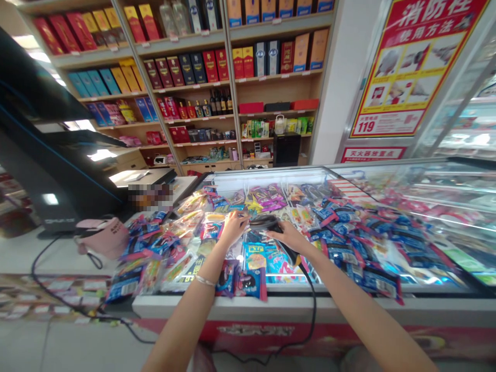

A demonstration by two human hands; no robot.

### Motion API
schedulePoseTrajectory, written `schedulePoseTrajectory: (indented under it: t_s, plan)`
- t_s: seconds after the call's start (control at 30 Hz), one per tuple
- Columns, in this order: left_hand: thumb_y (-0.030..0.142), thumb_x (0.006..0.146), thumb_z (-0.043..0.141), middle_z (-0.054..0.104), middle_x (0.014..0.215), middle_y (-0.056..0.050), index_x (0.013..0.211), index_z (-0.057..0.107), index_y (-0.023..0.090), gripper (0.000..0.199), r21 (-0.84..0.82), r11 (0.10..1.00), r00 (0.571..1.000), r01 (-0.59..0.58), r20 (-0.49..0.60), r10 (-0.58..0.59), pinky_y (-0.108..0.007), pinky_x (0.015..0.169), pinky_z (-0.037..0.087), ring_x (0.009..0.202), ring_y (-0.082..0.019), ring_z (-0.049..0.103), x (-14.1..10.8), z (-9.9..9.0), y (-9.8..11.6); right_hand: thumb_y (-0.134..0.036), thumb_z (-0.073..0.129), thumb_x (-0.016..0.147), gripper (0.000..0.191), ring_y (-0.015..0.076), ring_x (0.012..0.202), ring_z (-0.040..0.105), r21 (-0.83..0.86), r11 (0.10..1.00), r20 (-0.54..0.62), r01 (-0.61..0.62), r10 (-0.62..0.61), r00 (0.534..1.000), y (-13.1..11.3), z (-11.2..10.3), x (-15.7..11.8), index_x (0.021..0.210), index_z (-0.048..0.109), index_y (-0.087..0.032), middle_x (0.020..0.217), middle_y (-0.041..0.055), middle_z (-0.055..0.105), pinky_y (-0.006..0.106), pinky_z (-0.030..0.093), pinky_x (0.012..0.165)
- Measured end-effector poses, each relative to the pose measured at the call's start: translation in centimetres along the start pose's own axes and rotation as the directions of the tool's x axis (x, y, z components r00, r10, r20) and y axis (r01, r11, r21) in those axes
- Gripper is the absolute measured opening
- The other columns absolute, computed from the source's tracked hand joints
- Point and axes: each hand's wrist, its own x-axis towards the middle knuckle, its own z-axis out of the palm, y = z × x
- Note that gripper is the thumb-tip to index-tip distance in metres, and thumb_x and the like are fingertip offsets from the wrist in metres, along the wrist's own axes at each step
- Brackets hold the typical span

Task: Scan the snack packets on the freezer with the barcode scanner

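My right hand is wrapped round a black handheld scanner, whose cable hangs down over the freezer's front edge. Just left of the scanner head is my left hand, fingers pressed together over the packets; what they hold, if anything, is too small to make out. A yellow-topped packet lies beside my left fingers. Below the hands, a blue packet with a yellow picture rests on the glass. Two dark blue and pink packets lie near the front edge, beside my left forearm.
Many blue packets are piled on the freezer to the right, with more at the left. A pink bag and a black screen stand are on the left counter. Behind are shelves of boxes. The scanner's cable loops across the front.
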Motion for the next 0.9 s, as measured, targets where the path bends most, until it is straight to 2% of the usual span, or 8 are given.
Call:
schedulePoseTrajectory:
  t_s: [0.13, 0.3, 0.5, 0.77, 0.9]
  plan:
    - [0.027, 0.085, 0.057, 0.054, 0.125, -0.007, 0.125, 0.059, 0.03, 0.04, -0.03, 0.999, 0.999, 0.027, -0.017, -0.027, -0.038, 0.094, 0.046, 0.104, -0.02, 0.058, -0.1, -0.2, -0.2, -0.034, 0.067, 0.075, 0.022, 0.011, 0.036, 0.052, 0.031, 0.999, 0.012, -0.031, 0.03, 0.999, 0.2, 0.0, 0.0, 0.068, 0.065, -0.014, 0.061, 0.0044, 0.067, 0.023, 0.042, 0.037]
    - [0.03, 0.081, 0.064, 0.057, 0.117, -0.005, 0.105, 0.07, 0.031, 0.025, 0.069, 0.995, 0.995, 0.069, 0.065, -0.073, -0.041, 0.095, 0.045, 0.107, -0.024, 0.056, -0.4, -0.3, -0.2, -0.033, 0.067, 0.075, 0.021, 0.0112, 0.037, 0.054, 0.03, 0.999, 0.009, -0.038, 0.038, 0.999, 0.4, 0.1, 0.1, 0.068, 0.065, -0.013, 0.064, 0.0064, 0.069, 0.023, 0.043, 0.037]
    - [0.035, 0.08, 0.065, 0.055, 0.123, -0.007, 0.115, 0.067, 0.035, 0.035, 0.135, 0.987, 0.989, 0.084, 0.11, -0.099, -0.049, 0.097, 0.04, 0.112, -0.029, 0.05, -0.6, 0.3, -0.7, -0.031, 0.065, 0.076, 0.02, 0.0111, 0.038, 0.054, 0.038, 0.999, 0.004, -0.035, 0.035, 0.999, 0.0, 0.1, -0.1, 0.068, 0.065, -0.012, 0.065, 0.0064, 0.069, 0.022, 0.044, 0.038]
    - [0.039, 0.075, 0.072, 0.059, 0.107, -0.008, 0.119, 0.066, 0.028, 0.046, -0.017, 0.996, 0.978, -0.091, 0.188, 0.092, -0.044, 0.097, 0.041, 0.104, -0.025, 0.054, 0.0, -0.5, -2.1, -0.034, 0.068, 0.074, 0.021, 0.011, 0.038, 0.054, 0.073, 0.997, 0.018, -0.029, 0.028, 0.999, -0.3, 0.0, -0.3, 0.07, 0.064, -0.013, 0.067, 0.006, 0.069, 0.023, 0.043, 0.038]
    - [0.035, 0.075, 0.073, 0.061, 0.108, -0.008, 0.116, 0.068, 0.027, 0.042, -0.058, 0.993, 0.989, -0.099, 0.108, 0.105, -0.044, 0.098, 0.04, 0.103, -0.025, 0.056, 0.3, -1.2, -2.0, -0.035, 0.067, 0.073, 0.023, 0.0114, 0.037, 0.053, 0.112, 0.991, 0.026, -0.079, 0.077, 0.997, -0.9, -0.2, -0.6, 0.068, 0.064, -0.013, 0.057, 0.0032, 0.064, 0.023, 0.042, 0.037]
